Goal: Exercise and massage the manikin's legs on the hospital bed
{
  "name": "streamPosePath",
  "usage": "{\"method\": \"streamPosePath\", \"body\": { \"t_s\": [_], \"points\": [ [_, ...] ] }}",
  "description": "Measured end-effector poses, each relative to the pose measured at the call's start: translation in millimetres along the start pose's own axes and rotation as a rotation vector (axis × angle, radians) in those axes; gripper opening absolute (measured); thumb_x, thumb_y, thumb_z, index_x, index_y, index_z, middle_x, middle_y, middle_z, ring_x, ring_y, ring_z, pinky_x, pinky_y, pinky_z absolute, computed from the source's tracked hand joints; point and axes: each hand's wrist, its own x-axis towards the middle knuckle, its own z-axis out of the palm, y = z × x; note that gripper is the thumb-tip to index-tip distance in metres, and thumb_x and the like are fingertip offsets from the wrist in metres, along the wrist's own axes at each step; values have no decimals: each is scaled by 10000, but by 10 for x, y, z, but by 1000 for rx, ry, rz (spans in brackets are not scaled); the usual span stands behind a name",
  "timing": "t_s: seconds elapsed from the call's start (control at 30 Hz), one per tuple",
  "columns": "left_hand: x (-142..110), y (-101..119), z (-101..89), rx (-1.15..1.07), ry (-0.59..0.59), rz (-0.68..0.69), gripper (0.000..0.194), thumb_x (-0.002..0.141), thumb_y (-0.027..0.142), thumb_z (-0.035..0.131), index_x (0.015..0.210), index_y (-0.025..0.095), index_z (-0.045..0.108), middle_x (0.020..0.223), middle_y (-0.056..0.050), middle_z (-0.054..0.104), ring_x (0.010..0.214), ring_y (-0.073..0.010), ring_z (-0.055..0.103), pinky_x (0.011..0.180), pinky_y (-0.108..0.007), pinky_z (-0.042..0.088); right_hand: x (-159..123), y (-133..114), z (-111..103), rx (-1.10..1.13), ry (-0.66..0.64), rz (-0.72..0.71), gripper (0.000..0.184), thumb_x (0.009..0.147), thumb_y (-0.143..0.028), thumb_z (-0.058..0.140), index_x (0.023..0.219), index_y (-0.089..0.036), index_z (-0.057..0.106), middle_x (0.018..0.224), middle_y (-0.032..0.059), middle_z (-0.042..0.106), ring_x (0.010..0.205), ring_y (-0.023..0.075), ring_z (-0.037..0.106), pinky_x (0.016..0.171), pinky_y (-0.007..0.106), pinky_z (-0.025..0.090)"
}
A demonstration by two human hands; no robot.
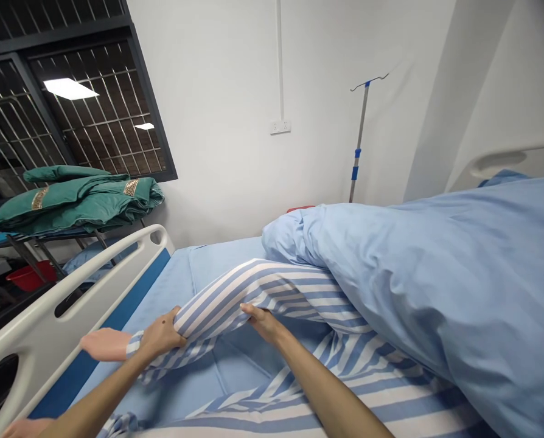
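A bent leg in blue-and-white striped pajama trousers (221, 298) is raised off the bed at the knee. Its smooth, pinkish foot (108, 345), like a manikin's, sticks out past the striped cuff. My left hand (163, 336) is closed round the lower leg just above the ankle. Behind the bent knee, my right hand (266, 323) grips the leg from below, thumb up on the near side; its other fingers are mostly hidden by the cloth. The second striped leg (254, 410) lies along the near side, its foot (28, 427) partly behind my left forearm.
A light blue quilt (427, 261) is heaped over the upper body at right. The footboard (98, 274) stands at left, beyond it green bedding (80, 198) on a rack and a red basin (30, 277). An IV pole (359, 140) rises by the wall.
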Motion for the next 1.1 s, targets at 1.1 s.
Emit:
{"method": "streamPosePath", "body": {
  "t_s": [1.1],
  "points": [
    [358, -720, 662, 459, 20, 117, 525, 659, 211, 458, 1182, 168, 482, 1020, -129, 624, 937, -291, 564, 793, -405, 389, 55, 510, -32, -1033, -608, 623, 916, 573, -464, 706, 1361, -166, 346, 1020, 81, 622, 724, 145, 610, 529, 201, 447]
  ]
}}
